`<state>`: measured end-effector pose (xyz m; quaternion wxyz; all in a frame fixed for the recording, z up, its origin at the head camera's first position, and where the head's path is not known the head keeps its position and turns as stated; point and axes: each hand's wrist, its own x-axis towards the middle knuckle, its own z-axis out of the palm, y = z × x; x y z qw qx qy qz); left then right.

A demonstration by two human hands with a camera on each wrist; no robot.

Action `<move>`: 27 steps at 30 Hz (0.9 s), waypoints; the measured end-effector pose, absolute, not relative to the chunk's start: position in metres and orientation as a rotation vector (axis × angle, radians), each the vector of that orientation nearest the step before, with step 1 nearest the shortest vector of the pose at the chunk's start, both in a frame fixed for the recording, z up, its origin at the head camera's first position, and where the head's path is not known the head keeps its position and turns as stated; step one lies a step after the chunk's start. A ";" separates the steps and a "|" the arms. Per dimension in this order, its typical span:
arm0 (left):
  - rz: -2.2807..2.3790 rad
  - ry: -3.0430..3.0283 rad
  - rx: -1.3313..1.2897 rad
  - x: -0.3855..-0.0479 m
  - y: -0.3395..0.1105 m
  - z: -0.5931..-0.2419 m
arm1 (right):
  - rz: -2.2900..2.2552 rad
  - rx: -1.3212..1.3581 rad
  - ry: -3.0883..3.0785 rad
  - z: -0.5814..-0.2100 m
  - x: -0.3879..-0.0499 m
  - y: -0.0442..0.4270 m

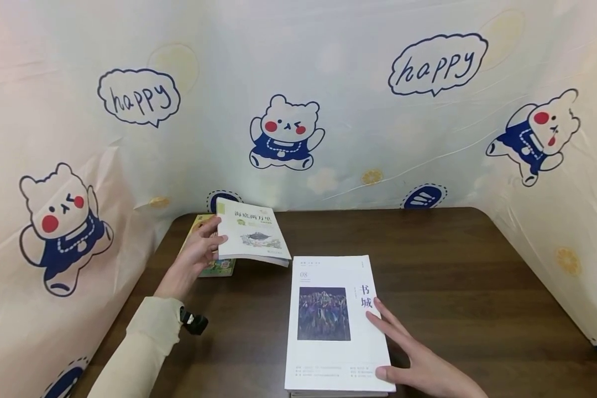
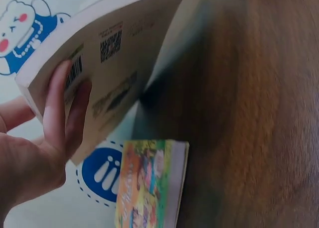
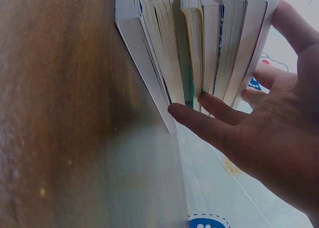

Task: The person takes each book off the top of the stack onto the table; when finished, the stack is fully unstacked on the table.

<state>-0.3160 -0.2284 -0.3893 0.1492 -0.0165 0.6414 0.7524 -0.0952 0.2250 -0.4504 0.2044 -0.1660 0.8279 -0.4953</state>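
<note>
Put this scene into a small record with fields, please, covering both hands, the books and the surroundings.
left hand: holds a white paperback by its edge, tilted and raised off the table
right hand: touches the right side of a book stack
top of stack: white book with a dark picture on its cover
other book: colourful book, lying on the table, partly hidden by the paperback in the head view
table: dark brown, wood-grained
backdrop: pale, printed with cartoon bears and "happy" bubbles
</note>
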 end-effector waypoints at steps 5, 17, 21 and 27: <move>2.032 1.958 0.031 -0.324 -0.231 -0.401 | -1.386 -0.494 2.316 -0.451 -0.096 0.225; 1.583 2.290 0.059 -0.351 -0.222 -0.445 | -1.396 -0.485 2.306 -0.453 -0.095 0.225; 1.484 2.374 0.032 -0.353 -0.219 -0.454 | -1.399 -0.492 2.302 -0.452 -0.096 0.225; 1.301 2.497 0.086 -0.359 -0.215 -0.459 | -1.395 -0.481 2.314 -0.451 -0.095 0.225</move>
